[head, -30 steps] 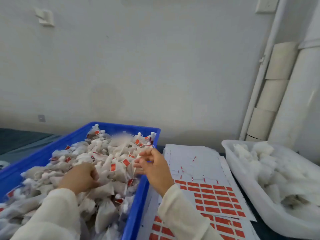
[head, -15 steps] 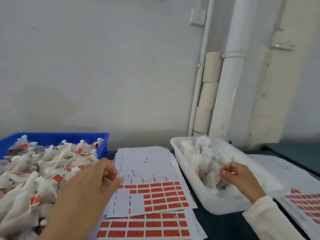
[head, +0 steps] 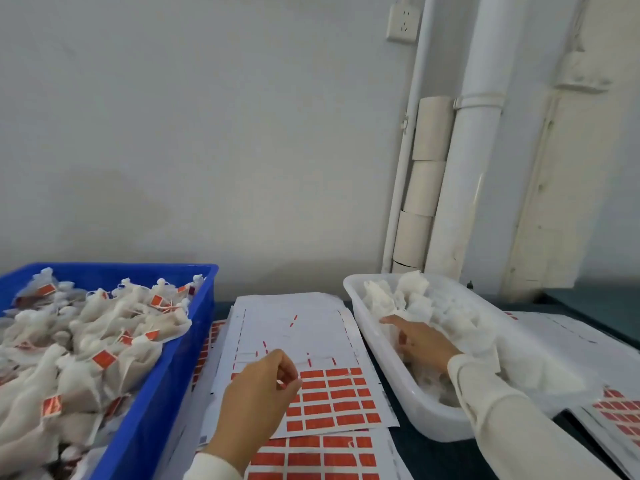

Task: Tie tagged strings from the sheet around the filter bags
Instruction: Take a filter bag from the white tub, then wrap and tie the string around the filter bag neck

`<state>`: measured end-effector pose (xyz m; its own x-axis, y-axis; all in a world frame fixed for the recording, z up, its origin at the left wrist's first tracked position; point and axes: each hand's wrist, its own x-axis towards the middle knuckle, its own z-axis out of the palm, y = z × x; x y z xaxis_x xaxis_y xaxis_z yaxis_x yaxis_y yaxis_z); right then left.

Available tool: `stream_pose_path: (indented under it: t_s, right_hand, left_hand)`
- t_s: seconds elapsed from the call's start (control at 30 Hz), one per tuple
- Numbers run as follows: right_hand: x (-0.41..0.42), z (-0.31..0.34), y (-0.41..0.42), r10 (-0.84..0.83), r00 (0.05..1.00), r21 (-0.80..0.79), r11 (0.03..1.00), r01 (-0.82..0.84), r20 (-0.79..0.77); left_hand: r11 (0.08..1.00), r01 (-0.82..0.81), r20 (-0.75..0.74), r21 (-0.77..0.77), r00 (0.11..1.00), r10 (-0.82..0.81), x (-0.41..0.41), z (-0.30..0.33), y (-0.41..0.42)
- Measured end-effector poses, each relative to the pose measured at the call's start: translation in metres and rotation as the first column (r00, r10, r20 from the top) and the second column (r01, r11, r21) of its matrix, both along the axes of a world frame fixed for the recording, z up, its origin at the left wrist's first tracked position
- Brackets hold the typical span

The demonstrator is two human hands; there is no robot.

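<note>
Setting: a person works at a dark worktop (head: 429,455) set against a pale wall, two trays flanking a stack of printed sheets.
Left hand (head: 258,393): hovers over the top sheet (head: 294,327), fingers curled inward at the first row of red tags (head: 332,396); its grip looks narrowed to a pinch on a tag, though whether one is actually caught cannot be told.
Right hand (head: 420,341): reaches into the white tray (head: 412,396), fingers fairly straight and resting on the loose filter bags (head: 415,303); no closed grip on any bag shows.
Why so placed: sheet in the middle, untied bags on the right, finished ones on the left, so each hand likely fetches its own part at once.
Blue tray (head: 162,386): heaped with tied bags (head: 104,334) bearing red tags, apparently the finished pile.
Trays: two, one blue and one white.
Sheets: at least three in the centre stack, more under the white tray at right (head: 568,341).
Tags left on the top sheet: about five rows.
Bags: too many and too tangled to count in either tray.
</note>
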<state>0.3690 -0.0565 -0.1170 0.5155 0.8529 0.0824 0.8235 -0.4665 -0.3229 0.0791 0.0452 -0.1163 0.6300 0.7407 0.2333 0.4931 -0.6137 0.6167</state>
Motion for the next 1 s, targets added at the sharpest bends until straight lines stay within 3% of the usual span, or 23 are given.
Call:
stream_pose_path:
  t_s: [0.1, 0.23, 0.37, 0.5, 0.73, 0.9, 1.0]
  right_hand:
    - [0.006, 0.006, 0.010, 0.004, 0.944, -0.031, 0.999, 0.006, 0.331]
    - [0.016, 0.009, 0.009, -0.041, 0.946, 0.079, 0.997, 0.016, 0.323]
    - [0.009, 0.027, -0.003, -0.018, 0.921, 0.275, 0.956, -0.097, 0.388]
    - [-0.015, 0.059, -0.014, 0.026, 0.954, 0.507, 0.842, -0.182, 0.300]
    - [-0.087, 0.078, -0.004, 0.249, 0.964, 0.723, 0.650, -0.234, 0.087]
    - [-0.130, 0.038, 0.025, 0.371, 0.928, 0.640, 0.703, -0.310, 0.042]
    - [-0.143, 0.009, 0.038, 0.445, 0.890, 0.619, 0.727, -0.297, -0.095]
  left_hand:
    - [1.000, -0.004, 0.006, -0.010, 1.000, 0.004, 0.004, -0.006, 0.010]
    - [1.000, -0.010, 0.027, 0.000, 1.000, 0.010, 0.008, -0.013, 0.018]
    - [1.000, 0.006, 0.049, -0.005, 0.999, -0.005, 0.015, -0.021, 0.023]
    - [0.991, 0.074, 0.084, -0.108, 0.994, -0.065, 0.020, -0.028, 0.028]
    - [0.916, 0.274, 0.354, -0.293, 0.921, -0.162, 0.021, -0.021, 0.034]
    - [0.865, 0.359, 0.479, -0.352, 0.863, -0.163, 0.014, -0.025, 0.035]
    - [0.807, 0.406, 0.512, -0.428, 0.845, -0.154, 0.014, -0.034, 0.035]
